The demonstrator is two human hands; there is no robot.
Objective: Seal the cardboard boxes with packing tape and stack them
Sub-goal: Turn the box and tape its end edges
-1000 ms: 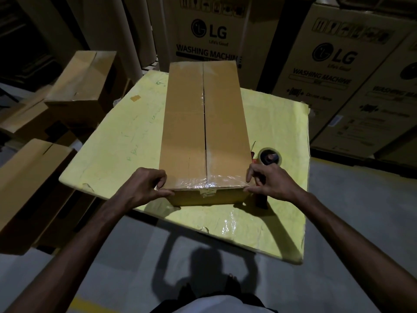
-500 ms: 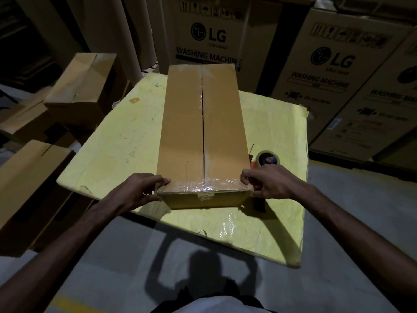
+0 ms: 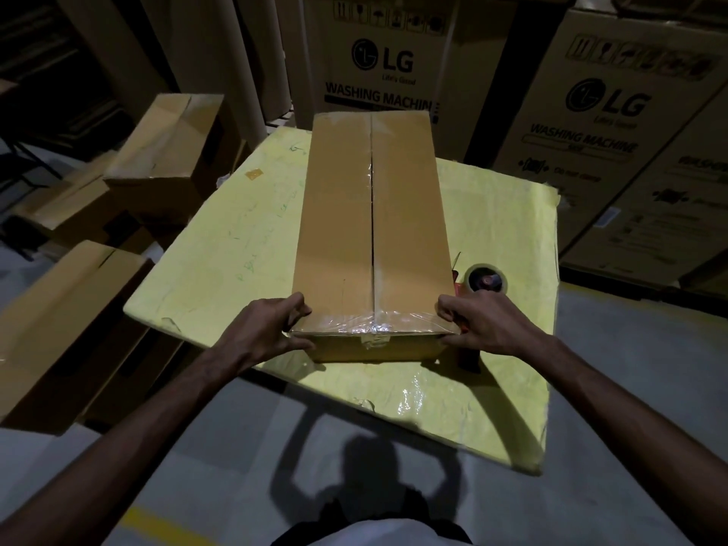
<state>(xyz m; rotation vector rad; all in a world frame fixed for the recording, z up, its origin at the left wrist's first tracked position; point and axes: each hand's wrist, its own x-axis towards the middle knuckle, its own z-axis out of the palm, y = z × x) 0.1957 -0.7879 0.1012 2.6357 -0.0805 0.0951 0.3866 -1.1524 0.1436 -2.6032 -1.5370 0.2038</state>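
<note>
A long brown cardboard box [image 3: 338, 214] lies lengthwise on a yellow-covered table [image 3: 220, 269], flaps closed, with clear tape across its near end. My left hand [image 3: 260, 329] grips the near left corner of the box, fingers curled over the top edge. At the near right corner, my right hand [image 3: 484, 325] grips the box in the same way. A tape dispenser with a roll of packing tape [image 3: 486, 279] sits on the table just beyond my right hand, partly hidden by it.
Several brown boxes [image 3: 165, 151] are piled to the left of the table, one large box [image 3: 59, 321] close to its near left corner. Tall printed washing machine cartons [image 3: 614, 135] stand behind and to the right. Grey floor lies in front.
Both hands have tightened on the near corners of the box, the left one closing in from a looser hold. The box stays in about the same place on the table.
</note>
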